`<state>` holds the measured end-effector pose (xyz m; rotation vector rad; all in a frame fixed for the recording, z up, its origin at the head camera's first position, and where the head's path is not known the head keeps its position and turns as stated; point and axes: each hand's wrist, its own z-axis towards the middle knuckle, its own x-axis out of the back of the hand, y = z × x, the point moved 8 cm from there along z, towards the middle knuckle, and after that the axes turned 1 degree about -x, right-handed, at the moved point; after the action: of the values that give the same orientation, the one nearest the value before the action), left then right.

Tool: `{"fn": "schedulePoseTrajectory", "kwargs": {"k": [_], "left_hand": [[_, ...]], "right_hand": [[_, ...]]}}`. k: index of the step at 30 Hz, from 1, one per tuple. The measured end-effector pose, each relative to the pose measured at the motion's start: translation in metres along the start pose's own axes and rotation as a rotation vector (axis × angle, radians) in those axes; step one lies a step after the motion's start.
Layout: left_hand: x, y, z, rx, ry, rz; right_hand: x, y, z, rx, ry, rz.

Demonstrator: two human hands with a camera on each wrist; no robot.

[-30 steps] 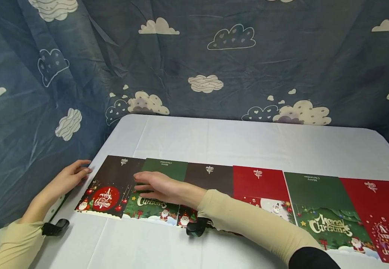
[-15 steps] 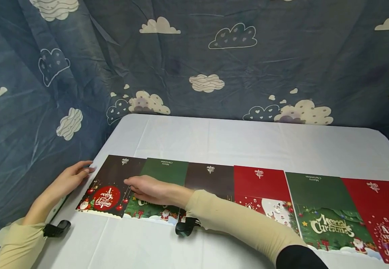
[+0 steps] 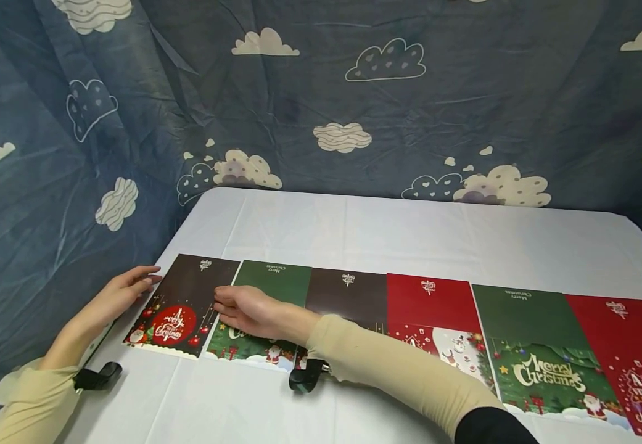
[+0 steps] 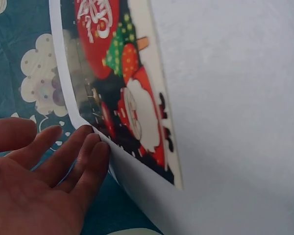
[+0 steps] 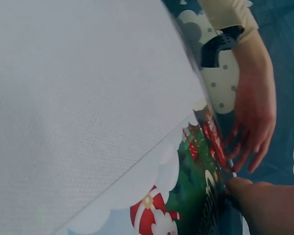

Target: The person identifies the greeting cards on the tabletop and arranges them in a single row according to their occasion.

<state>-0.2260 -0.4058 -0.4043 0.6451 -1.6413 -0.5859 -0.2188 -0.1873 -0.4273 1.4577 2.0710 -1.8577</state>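
My left hand (image 3: 123, 293) is at the table's left edge, fingers extended beside the dark brown Christmas card (image 3: 190, 290). In the left wrist view, the fingertips (image 4: 99, 147) meet the table edge close to the card's Santa corner. My right hand (image 3: 256, 313) lies over the green Christmas card (image 3: 276, 280), its fingers fairly straight and pointing left. Those fingertips reach the dark card's right edge. A narrow white gap separates the dark card from the green one. In the right wrist view, the right hand's near part (image 5: 264, 203) hides the far end of the cards.
To the right, the row continues with another dark brown card (image 3: 345, 299), a red card (image 3: 432, 302), a green card (image 3: 520, 314) and a red card (image 3: 609, 327). All lie flat on the white tablecloth (image 3: 243, 401). A cloud-print curtain (image 3: 298, 92) hangs behind.
My right hand has moved left to the dark card's right edge, then slightly back right. The dark card has shifted a little left, opening the gap. My left hand has drifted slightly right.
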Motion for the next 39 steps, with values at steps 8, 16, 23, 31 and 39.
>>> {"fn": "schedulePoseTrajectory", "kwargs": {"k": [8, 16, 23, 31, 39], "left_hand": [[-0.001, -0.001, -0.003, 0.024, 0.018, -0.032], [0.0, -0.006, -0.001, 0.072, -0.043, -0.206], [0.005, -0.012, -0.003, 0.108, 0.006, -0.312], [-0.008, 0.0, -0.005, 0.143, 0.007, -0.056], [-0.006, -0.001, -0.001, 0.169, -0.018, -0.167]], "right_hand": [[0.01, -0.003, -0.003, -0.007, 0.035, 0.149], [0.012, -0.001, -0.001, -0.007, 0.019, 0.186], [0.011, 0.003, -0.003, 0.007, 0.01, 0.185], [0.006, 0.007, -0.007, 0.011, -0.006, 0.17], [0.006, 0.006, -0.006, 0.023, -0.018, 0.119]]}}
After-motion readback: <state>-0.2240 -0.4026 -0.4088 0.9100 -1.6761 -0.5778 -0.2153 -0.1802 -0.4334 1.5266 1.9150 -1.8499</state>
